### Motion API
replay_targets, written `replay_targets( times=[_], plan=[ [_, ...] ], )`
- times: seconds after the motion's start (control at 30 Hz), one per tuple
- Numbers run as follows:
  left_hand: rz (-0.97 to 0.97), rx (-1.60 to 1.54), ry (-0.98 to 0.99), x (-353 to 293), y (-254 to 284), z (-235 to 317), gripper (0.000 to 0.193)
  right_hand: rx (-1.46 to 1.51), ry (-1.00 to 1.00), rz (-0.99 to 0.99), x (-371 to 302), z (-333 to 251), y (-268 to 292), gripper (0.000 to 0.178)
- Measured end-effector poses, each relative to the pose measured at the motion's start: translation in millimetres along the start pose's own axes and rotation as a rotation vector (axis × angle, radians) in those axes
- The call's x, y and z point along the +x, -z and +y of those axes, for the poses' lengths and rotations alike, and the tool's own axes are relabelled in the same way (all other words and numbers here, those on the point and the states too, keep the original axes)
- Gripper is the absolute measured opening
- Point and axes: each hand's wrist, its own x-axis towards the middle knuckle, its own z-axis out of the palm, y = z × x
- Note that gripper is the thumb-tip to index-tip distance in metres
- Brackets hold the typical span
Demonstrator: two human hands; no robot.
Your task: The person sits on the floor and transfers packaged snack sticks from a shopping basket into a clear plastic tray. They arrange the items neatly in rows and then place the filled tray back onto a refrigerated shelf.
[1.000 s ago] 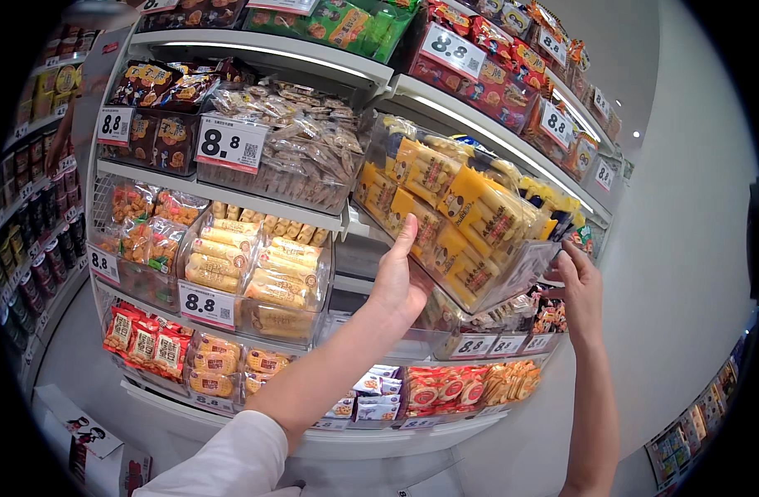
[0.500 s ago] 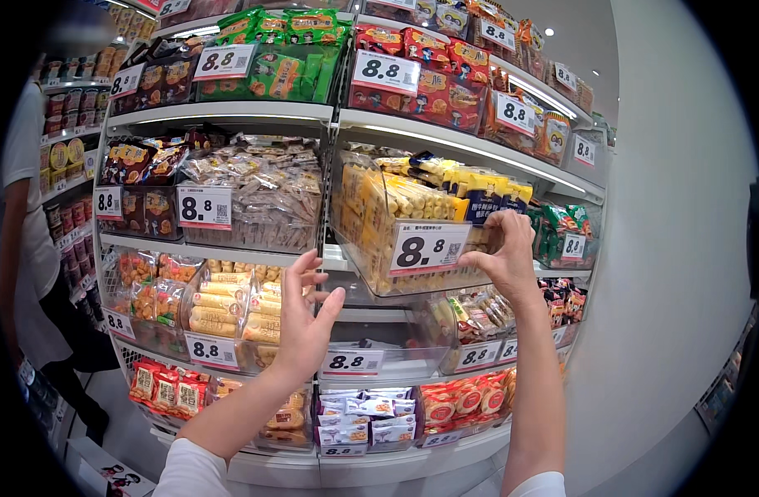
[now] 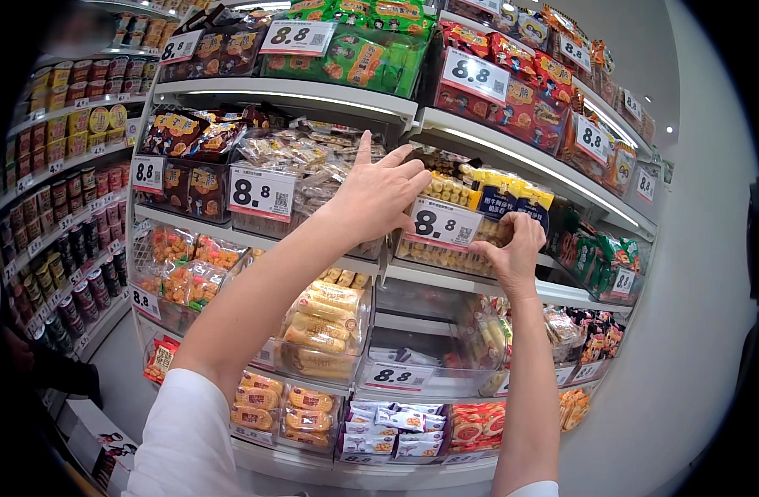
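On the shelf at the middle right stands a clear plastic bin (image 3: 441,253) of yellow-wrapped snack sticks, with a white price card (image 3: 439,224) on its front. My right hand (image 3: 516,253) pinches the front edge of this bin right of the card, thumb in front. My left hand (image 3: 381,195) is at the bin's left front corner, its fingers spread and pointing up. Whether its fingertips touch the bin I cannot tell. Blue-and-yellow snack packs (image 3: 512,197) lie on top of the sticks, just behind my right hand.
To the left is a bin of small clear-wrapped snacks (image 3: 301,153), partly behind my left arm. Below stands a nearly bare clear bin (image 3: 412,352). Green packs (image 3: 599,253) stand to the right, beside a pale wall (image 3: 702,273). Shelves of tubs and cups (image 3: 65,190) curve along the left.
The bin of yellow sticks has gone from jutting out and tilted to sitting back on its shelf. My left hand has risen to its corner. The view has turned left.
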Motion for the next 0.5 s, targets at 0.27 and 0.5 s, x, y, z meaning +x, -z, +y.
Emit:
replay_targets(
  times=[0.27,0.5],
  plan=[
    [0.034,-0.073,-0.009,-4,-12,4,0.054,-0.014,-0.003,0.016,-8,-1,6,0.06],
    [0.07,-0.074,0.008,-18,-18,3,0.06,0.047,-0.081,-0.06,-11,-15,15,0.058]
  ],
)
